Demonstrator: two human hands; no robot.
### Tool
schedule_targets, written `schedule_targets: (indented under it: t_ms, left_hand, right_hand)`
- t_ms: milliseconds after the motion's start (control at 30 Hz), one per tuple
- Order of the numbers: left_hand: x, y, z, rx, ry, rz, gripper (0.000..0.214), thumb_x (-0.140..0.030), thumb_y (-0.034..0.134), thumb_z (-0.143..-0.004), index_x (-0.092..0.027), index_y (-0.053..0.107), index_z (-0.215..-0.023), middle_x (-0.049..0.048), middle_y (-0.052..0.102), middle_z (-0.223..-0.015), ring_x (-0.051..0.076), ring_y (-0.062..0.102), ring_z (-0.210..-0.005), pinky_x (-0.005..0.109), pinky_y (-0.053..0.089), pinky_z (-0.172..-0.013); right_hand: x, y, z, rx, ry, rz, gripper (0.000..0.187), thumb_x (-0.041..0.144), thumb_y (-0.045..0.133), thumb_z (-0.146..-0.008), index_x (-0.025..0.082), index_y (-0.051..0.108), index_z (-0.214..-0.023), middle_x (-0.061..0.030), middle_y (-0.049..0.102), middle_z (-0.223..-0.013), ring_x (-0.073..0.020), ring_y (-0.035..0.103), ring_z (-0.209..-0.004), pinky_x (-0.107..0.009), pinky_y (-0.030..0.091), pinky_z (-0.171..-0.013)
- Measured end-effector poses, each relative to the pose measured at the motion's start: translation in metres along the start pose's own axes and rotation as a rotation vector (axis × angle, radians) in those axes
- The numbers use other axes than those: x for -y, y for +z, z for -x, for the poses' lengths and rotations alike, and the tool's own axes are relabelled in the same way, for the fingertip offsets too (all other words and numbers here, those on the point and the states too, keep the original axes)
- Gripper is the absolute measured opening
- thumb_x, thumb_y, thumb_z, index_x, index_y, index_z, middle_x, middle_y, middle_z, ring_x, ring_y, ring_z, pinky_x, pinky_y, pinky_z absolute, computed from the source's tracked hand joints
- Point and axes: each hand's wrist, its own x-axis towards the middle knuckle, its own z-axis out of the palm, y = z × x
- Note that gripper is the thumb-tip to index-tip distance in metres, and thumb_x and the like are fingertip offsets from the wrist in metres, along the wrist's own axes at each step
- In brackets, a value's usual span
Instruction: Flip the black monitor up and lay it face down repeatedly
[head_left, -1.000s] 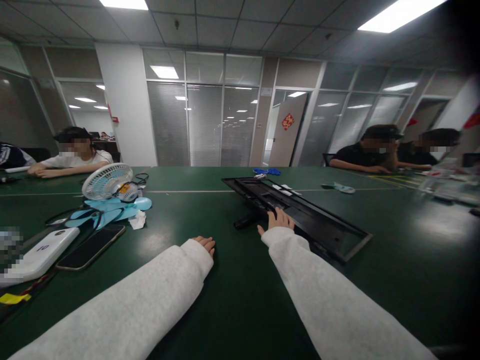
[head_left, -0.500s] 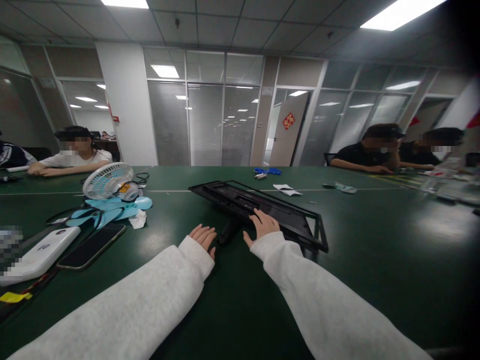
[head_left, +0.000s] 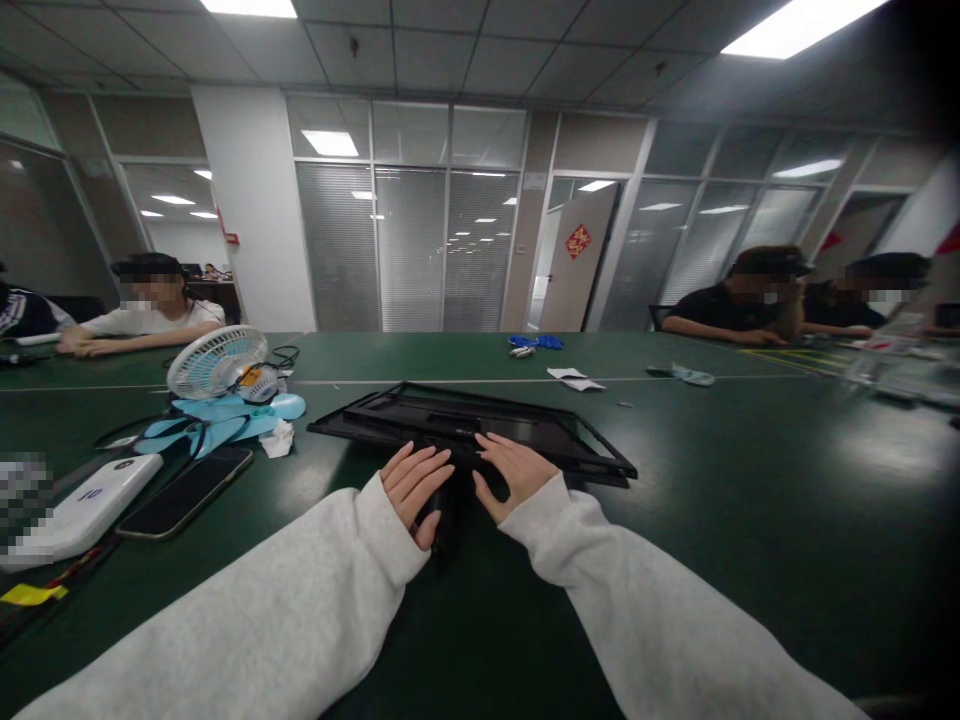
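Observation:
A flat black plastic frame (head_left: 360, 422) lies on the green table (head_left: 750, 480) right in front of me, its long side across my view. A short black stem (head_left: 450, 520) sticks out of its near edge toward me. My left hand (head_left: 415, 485) rests on the near edge of the frame beside the stem, fingers stretched out. My right hand (head_left: 513, 470) lies flat on the frame on the other side of the stem, fingers spread. Both sleeves are light grey.
To the left stand a small white and blue desk fan (head_left: 221, 368), a dark phone (head_left: 184, 492) and a white box (head_left: 75, 510). Blue bits (head_left: 534, 342) and paper scraps (head_left: 574, 379) lie further back. Other people sit at far left (head_left: 142, 310) and far right (head_left: 739, 305).
The black frame has swung round from a slant to lie square across in front of me. My left hand has moved up onto it; my right hand stayed on it.

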Motion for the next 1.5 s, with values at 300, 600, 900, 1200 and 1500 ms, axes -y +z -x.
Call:
schedule_targets:
  t_ms: [300, 600, 900, 1200, 1500]
  left_hand:
    - [-0.003, -0.003, -0.001, 0.028, -0.08, -0.053, 0.053, -0.035, 0.039, -0.088, -0.011, 0.049, -0.134, 0.0133, 0.05, -0.139, 0.027, 0.041, -0.132, 0.048, 0.03, -0.112]
    - [0.004, 0.009, 0.006, 0.02, -0.019, -0.078, 0.054, -0.033, 0.045, -0.085, -0.009, 0.048, -0.133, 0.0133, 0.058, -0.13, 0.026, 0.05, -0.123, 0.047, 0.033, -0.11]
    - [0.002, 0.012, 0.006, -0.005, -0.069, -0.051, 0.046, -0.029, 0.049, -0.083, -0.009, 0.055, -0.124, 0.0118, 0.063, -0.11, 0.024, 0.057, -0.106, 0.046, 0.039, -0.106]
    - [0.001, 0.012, 0.006, 0.007, -0.062, -0.088, 0.049, -0.027, 0.048, -0.085, -0.01, 0.05, -0.13, 0.0121, 0.06, -0.121, 0.025, 0.052, -0.118, 0.045, 0.036, -0.109]
    - [0.0, 0.013, 0.005, 0.023, -0.085, -0.189, 0.056, -0.029, 0.047, -0.086, -0.012, 0.043, -0.14, 0.0126, 0.049, -0.138, 0.026, 0.043, -0.129, 0.044, 0.032, -0.111]
  right_hand:
    - [-0.009, -0.016, -0.006, -0.039, -0.12, -0.132, 0.014, 0.023, 0.061, -0.079, 0.019, 0.066, -0.091, -0.0036, 0.07, -0.108, -0.0187, 0.064, -0.104, -0.033, 0.052, -0.091]
    - [-0.01, -0.015, -0.009, -0.036, -0.097, -0.127, 0.013, 0.021, 0.056, -0.085, 0.019, 0.066, -0.092, -0.003, 0.07, -0.105, -0.0156, 0.066, -0.097, -0.029, 0.051, -0.089]
    - [-0.018, -0.012, -0.018, 0.289, 0.154, 0.206, 0.044, 0.048, 0.038, -0.094, 0.018, 0.062, -0.115, -0.0082, 0.066, -0.099, -0.0237, 0.059, -0.091, -0.037, 0.043, -0.081]
    - [-0.01, -0.021, -0.022, 0.31, 0.18, 0.289, 0.047, 0.055, 0.034, -0.093, 0.019, 0.062, -0.104, -0.0106, 0.054, -0.094, -0.0252, 0.047, -0.089, -0.038, 0.033, -0.078]
    - [-0.005, -0.021, -0.019, 0.192, 0.152, 0.277, 0.041, 0.051, 0.043, -0.089, 0.015, 0.061, -0.099, -0.0124, 0.051, -0.093, -0.026, 0.043, -0.087, -0.04, 0.032, -0.077]
